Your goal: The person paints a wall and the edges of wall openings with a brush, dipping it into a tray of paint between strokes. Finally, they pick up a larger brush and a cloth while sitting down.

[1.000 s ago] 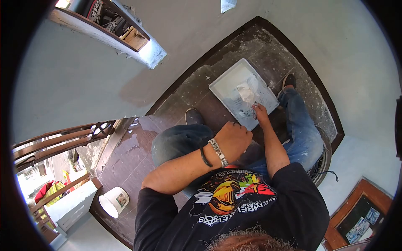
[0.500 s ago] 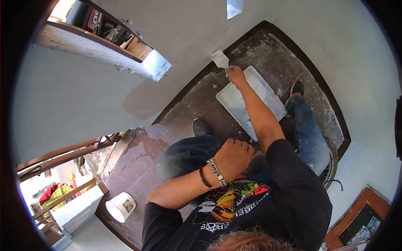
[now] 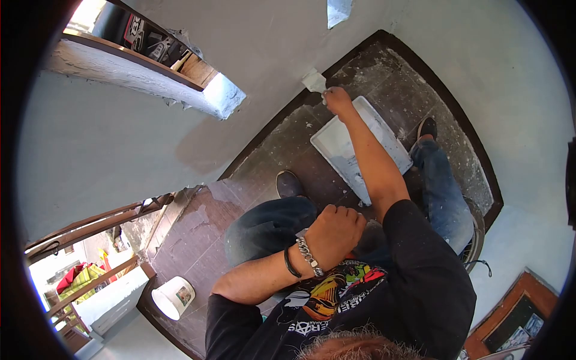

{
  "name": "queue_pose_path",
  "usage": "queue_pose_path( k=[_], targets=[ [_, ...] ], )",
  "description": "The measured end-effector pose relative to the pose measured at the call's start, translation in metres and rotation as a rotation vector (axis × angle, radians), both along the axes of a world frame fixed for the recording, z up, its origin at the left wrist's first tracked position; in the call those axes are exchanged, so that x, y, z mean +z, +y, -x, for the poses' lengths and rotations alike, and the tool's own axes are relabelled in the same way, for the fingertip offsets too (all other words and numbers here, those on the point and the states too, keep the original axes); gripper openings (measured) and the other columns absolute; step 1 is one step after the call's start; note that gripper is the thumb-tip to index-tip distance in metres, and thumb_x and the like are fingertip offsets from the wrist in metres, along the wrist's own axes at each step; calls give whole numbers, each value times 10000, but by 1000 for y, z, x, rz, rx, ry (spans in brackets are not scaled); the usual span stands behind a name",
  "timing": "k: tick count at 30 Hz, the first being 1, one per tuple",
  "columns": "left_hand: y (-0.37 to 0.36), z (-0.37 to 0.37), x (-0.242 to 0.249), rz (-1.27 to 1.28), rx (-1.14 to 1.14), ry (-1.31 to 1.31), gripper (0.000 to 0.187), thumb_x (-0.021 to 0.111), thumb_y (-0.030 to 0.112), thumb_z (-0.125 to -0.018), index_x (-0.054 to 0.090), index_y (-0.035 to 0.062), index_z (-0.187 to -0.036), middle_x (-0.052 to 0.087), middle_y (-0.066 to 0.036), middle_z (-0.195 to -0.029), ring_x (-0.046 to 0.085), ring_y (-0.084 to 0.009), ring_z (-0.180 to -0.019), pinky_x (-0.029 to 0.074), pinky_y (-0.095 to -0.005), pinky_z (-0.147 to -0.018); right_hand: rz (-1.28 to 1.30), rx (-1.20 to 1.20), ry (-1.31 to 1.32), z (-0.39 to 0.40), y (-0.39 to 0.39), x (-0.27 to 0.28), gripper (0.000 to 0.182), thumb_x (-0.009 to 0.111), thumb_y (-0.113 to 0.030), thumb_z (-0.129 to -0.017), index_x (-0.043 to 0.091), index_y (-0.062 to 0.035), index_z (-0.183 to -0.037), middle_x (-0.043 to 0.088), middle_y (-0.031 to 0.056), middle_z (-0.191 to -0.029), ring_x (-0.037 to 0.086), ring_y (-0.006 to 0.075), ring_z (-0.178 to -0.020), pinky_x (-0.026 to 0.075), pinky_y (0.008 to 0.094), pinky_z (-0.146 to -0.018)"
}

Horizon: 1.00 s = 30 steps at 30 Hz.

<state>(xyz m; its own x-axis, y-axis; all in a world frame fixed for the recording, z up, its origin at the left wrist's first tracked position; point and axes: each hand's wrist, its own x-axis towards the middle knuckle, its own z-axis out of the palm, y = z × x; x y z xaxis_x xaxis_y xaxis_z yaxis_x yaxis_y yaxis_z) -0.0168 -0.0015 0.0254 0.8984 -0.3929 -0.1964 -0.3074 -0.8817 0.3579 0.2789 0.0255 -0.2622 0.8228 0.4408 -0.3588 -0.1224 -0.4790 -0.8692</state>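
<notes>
My right hand (image 3: 338, 102) is wrapped round the handle of a wide paintbrush (image 3: 314, 80), its head coated white. The brush head is at the foot of the wall, overlapping the dark skirting. Under my right forearm a white rectangular paint tray (image 3: 334, 148) lies on the floor, with whitish paint smeared inside. My left hand (image 3: 336, 234), with a chain bracelet at the wrist, is closed in a fist over my lap, close to my bent left knee. Nothing sticks out of this fist.
The dark tiled floor (image 3: 258, 157) is spattered with white. A white bucket (image 3: 174, 297) stands at lower left, near a doorway. A wall ledge (image 3: 222, 96) juts out at upper left below an opening. A wheel (image 3: 477, 237) is behind my right leg, and a framed board (image 3: 516, 315) leans at lower right.
My right hand has shifted slightly up and left with the paintbrush, whose head is more tilted. My left fist has moved a little downward.
</notes>
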Motion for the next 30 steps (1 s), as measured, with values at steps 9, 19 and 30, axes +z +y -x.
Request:
queue_pose_path(
  k=[9, 19, 30],
  targets=[
    [0, 0, 3, 24, -9, -7, 283, 623, 153, -773, 613, 51, -1037, 610, -50, -883, 611, -193, -836, 441, -302, -723, 54, 3, 42, 4, -13, -12, 204, 564, -221, -918, 629, -31, -881, 565, 41, -664, 458, 111, -460, 296, 276, -390],
    [2, 6, 8, 50, -12, -24, 286, 612, 160, -781, 618, 49, -1044, 599, -48, -885, 605, -187, -841, 441, -304, -715, 17, -112, 145, -8, -32, 15, 231, 566, -228, -908, 646, -19, -853, 584, 48, -667, 496, 132, -502, 328, 300, -415],
    [3, -1, 10, 28, -16, -13, 293, 597, 159, -788, 617, 49, -1059, 588, -37, -872, 591, -172, -827, 431, -294, -696, -115, -65, 5, -27, -49, 83, 295, 576, -270, -883, 698, -1, -899, 668, 135, -734, 621, 221, -622, 461, 380, -585]
  ],
)
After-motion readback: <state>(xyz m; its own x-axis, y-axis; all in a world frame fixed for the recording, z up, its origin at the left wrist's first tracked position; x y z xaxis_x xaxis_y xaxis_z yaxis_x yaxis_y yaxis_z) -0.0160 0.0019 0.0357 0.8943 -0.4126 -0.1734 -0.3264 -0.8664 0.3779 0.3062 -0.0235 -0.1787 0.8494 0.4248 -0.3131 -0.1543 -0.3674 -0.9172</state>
